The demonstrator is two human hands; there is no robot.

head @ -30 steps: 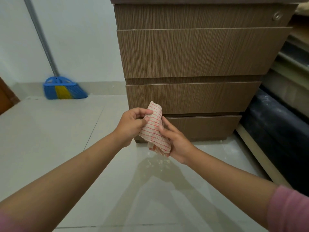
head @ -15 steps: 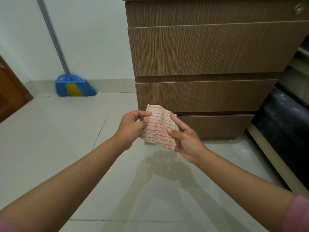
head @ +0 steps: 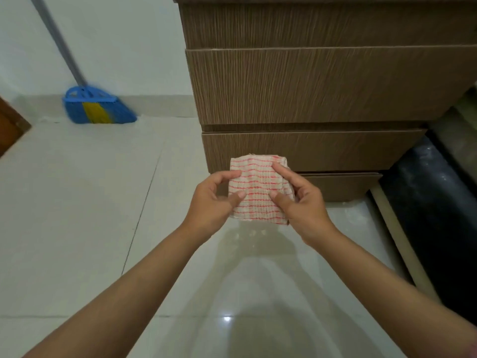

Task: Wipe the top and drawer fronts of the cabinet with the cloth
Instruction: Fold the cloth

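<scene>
A folded white cloth with red checks (head: pixel 258 192) is held flat between both hands, in front of the lower drawers. My left hand (head: pixel 211 202) pinches its left edge and my right hand (head: pixel 299 202) grips its right side with the thumb on top. Behind stands the brown wood-grain cabinet (head: pixel 322 83) with several drawer fronts, all closed. The cloth is a little in front of the cabinet and does not touch it. The cabinet top is out of view.
A blue and yellow broom (head: pixel 95 107) leans on the white wall at the back left. A dark rolled object (head: pixel 438 208) lies on the floor right of the cabinet. A brown door edge (head: pixel 10 125) shows at far left. Glossy pale tiles (head: pixel 77 202) cover the floor.
The cloth has turned from a tilted, half-folded strip into a flat squarish pad facing me. Both hands shifted their grip on it. My view has moved left and closer.
</scene>
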